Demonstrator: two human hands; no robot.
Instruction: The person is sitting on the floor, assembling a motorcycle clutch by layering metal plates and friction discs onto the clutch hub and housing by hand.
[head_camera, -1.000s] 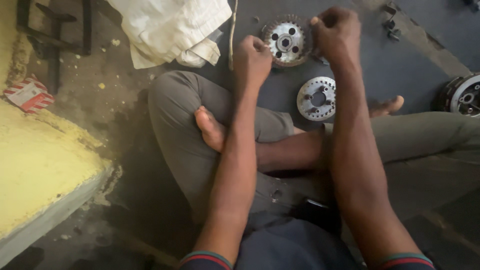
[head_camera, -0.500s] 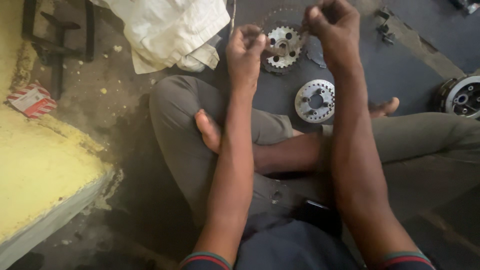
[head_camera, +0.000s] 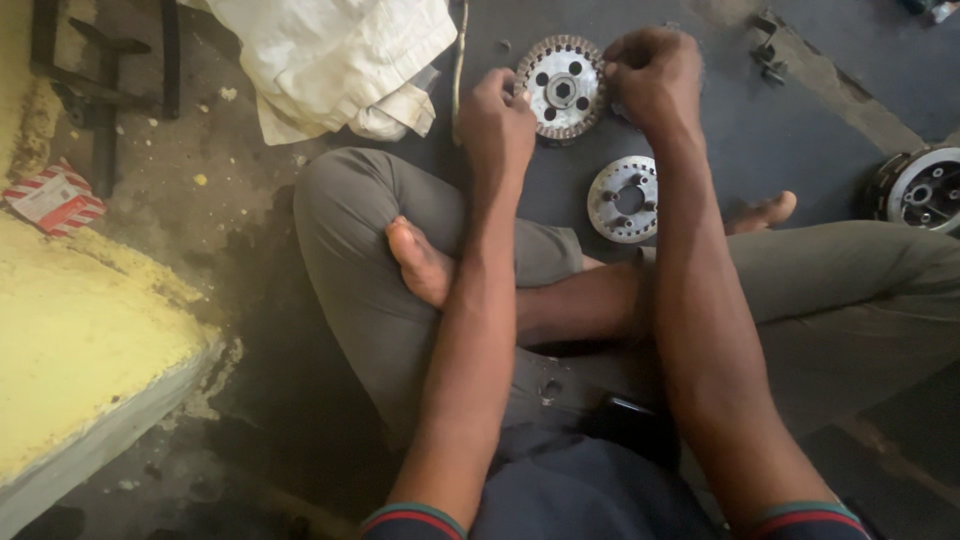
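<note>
Both hands grip one toothed metal wheel (head_camera: 562, 88) held just above the dark floor (head_camera: 800, 130): the left hand (head_camera: 497, 125) pinches its left rim, the right hand (head_camera: 652, 75) is curled closed over its right edge. Near it, a flat metal disc (head_camera: 622, 199) lies by the crossed legs.

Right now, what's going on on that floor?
A person sits cross-legged on a dark mat, gripping a round toothed metal hub with both hands: the left hand on its left edge, the right hand on its right. A second perforated metal ring lies flat just below it, near the right forearm. Another round part sits at the far right, and a pale cloth lies crumpled at upper left.
</note>
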